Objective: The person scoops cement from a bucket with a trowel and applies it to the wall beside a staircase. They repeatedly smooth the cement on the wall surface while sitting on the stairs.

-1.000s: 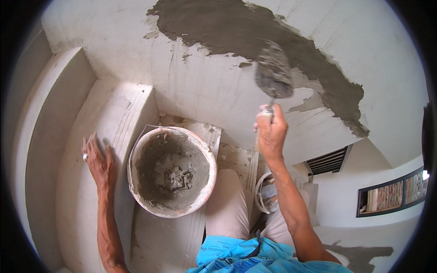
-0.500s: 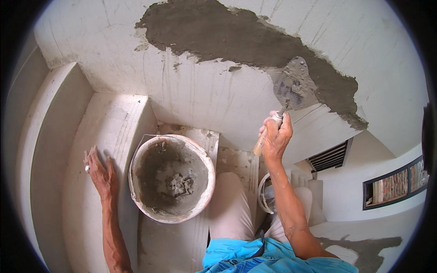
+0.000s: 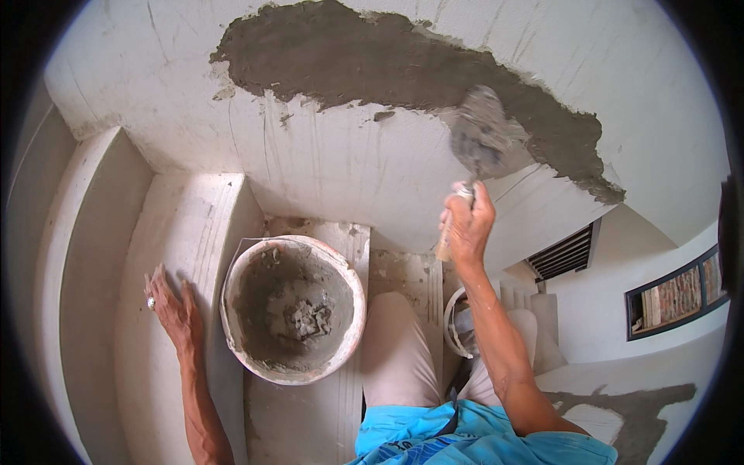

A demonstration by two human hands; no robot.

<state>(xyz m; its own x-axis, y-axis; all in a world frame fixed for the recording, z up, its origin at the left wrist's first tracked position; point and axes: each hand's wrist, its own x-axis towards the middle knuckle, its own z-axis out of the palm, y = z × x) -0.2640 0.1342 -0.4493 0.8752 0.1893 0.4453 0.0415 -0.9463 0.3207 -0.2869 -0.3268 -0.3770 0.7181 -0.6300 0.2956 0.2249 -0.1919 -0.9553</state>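
My right hand [image 3: 468,225] is closed round the wooden handle of a trowel [image 3: 479,132], whose rounded blade is smeared by motion. The blade lies over the lower edge of a long patch of wet grey mortar [image 3: 364,58] on the white wall; I cannot tell whether it touches. Flat on a pale step to the left rests my left hand [image 3: 177,306], fingers stretched out, a ring on one of them. Between my arms stands a round bucket [image 3: 358,310] with a wire handle, its inside coated in mortar and a lump of mortar [image 3: 310,318] at the bottom.
Curved steps [image 3: 167,232] rise at the left. Beyond my right knee is a second, smaller white bucket [image 3: 453,325], partly hidden by my forearm. A dark slatted vent [image 3: 566,252] and a framed window opening [image 3: 674,298] are at the right. Another grey patch [image 3: 635,415] shows lower right.
The trowel in my right hand has shifted slightly left and its blade has turned more upright. My left hand stays on the step. The view has shifted a little.
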